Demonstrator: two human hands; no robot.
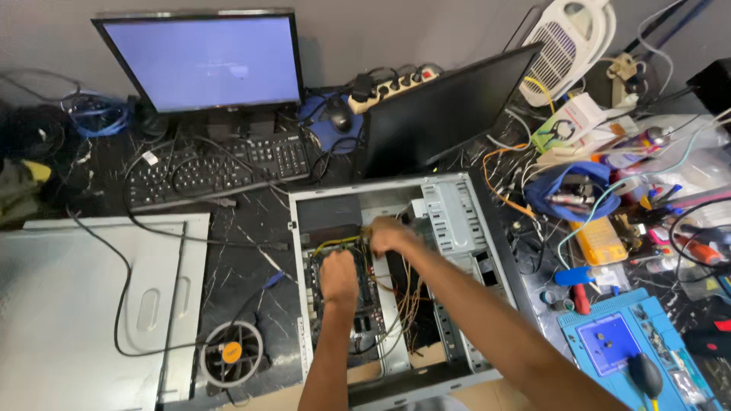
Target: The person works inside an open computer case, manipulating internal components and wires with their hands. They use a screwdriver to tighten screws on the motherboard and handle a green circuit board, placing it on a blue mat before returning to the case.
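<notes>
Working inside the open computer case point(457, 221) at centre frame on the desk point(244, 228), keep the board steady while handling wiring. Left hand point(339, 278) rests on the motherboard point(364, 304), fingers curled together. Right hand point(390, 234) reaches the cable bundle point(407, 301); its fingers appear closed, but whether they grip a wire cannot be told.

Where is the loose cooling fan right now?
In the head view the loose cooling fan lies at lower left on the dark table, between the grey side panel and the open computer case.
</notes>
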